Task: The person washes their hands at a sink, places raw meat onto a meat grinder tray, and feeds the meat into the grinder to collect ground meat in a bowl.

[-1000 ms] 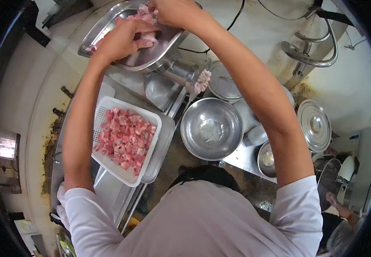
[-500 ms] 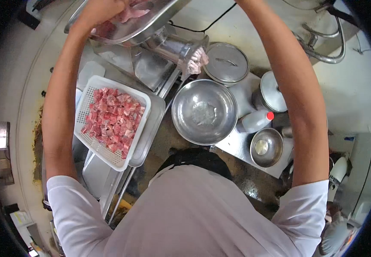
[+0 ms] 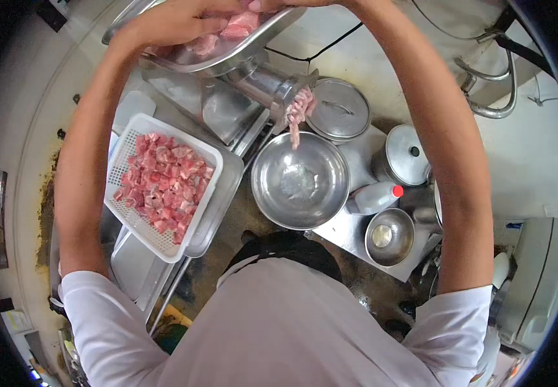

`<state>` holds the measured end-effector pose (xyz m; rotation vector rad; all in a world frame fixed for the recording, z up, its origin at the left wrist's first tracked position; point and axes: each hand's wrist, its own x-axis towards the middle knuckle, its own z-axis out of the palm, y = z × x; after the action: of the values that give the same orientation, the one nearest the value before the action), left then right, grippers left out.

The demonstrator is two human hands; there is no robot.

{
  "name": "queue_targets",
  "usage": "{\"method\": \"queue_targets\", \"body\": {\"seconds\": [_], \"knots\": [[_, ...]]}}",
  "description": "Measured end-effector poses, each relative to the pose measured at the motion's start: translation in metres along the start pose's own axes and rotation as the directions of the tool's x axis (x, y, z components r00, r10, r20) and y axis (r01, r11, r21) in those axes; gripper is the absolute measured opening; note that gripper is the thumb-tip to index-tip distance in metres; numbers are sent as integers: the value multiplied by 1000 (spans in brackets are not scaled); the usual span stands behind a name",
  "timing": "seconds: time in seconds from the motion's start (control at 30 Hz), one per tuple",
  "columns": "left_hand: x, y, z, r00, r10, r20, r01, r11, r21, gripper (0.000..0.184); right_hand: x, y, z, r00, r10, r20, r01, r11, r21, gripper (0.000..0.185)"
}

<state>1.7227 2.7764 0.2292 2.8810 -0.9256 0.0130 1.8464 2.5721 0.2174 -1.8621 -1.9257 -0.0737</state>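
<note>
Grinder (image 3: 259,80), just below the hands: its feed tray (image 3: 253,44) contains unground meat chunks (image 3: 240,24). Basket (image 3: 121,158), below the left hand toward the wearer: loaded with cut meat (image 3: 163,180), also unground. Bowl (image 3: 272,206), below and between the hands: no ground meat visible on its base. Ground strands (image 3: 299,106) hang from the outlet over the bowl's far rim; contact is indeterminate. Progress appears early: most visible meat is unground. Left hand (image 3: 182,20): over the tray, one digit extended, touching or just beside a chunk; fingers cropped, grip indeterminate. Right hand (image 3: 282,3): at the tray's right end, mostly out of view; opening and grip cannot be determined.
</note>
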Motion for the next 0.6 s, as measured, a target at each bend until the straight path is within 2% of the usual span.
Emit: {"method": "queue_targets", "body": {"seconds": [0.03,0.07,0.1,0.13,0.17,0.2,0.23,0.27,0.33,0.37,0.4,0.43,0.47,0.5,0.53,0.6], "knots": [[0,2,-5,994,-54,91,60,996,-62,27,4,-13,-2,999,-21,44,22,999,-38,49],[1,1,-7,994,-54,91,60,996,-63,27,4,-26,-11,985,126,120,-126,992,-11,48],[2,0,-5,998,-12,66,9,999,48,25,2,-37,-12,942,269,200,-277,961,12,48],[3,-1,-4,999,35,42,-41,986,163,23,5,-30,-9,942,270,200,-279,960,17,48],[6,-3,-4,998,36,45,-43,986,161,23,11,-19,-7,922,320,216,-320,947,-39,47],[10,-5,-4,995,-31,94,16,988,155,24,14,-16,-6,901,369,230,-356,929,-96,46],[12,-6,-5,985,-98,140,76,985,154,26,13,-14,-4,901,368,230,-355,930,-96,46],[8,-7,-5,985,-99,140,77,985,154,26,12,-12,-3,928,317,196,-301,948,-107,44],[-3,6,-9,998,67,16,-65,992,-112,34,13,-13,-2,952,261,162,-244,963,-116,43],[-10,22,-6,998,62,19,-59,992,-114,34,16,-13,-1,934,310,178,-286,947,-148,42],[-14,59,-2,975,-118,-186,78,975,-209,39,18,-13,2,913,360,192,-329,928,-177,41],[-16,62,0,938,-212,-273,139,955,-262,42,24,1,9,913,360,193,-331,928,-169,41],[-18,64,1,885,-302,-355,186,927,-325,44,32,22,16,961,197,194,-175,977,-125,40],[-23,36,0,942,-214,-258,176,971,-163,46,34,35,22,981,29,192,-14,997,-81,40],[-25,18,1,978,-146,-148,148,989,-2,47,34,31,22,979,27,200,-12,997,-76,40],[-21,10,2,981,-133,-141,132,991,-16,47,38,9,17,929,214,301,-165,970,-179,40]]}}
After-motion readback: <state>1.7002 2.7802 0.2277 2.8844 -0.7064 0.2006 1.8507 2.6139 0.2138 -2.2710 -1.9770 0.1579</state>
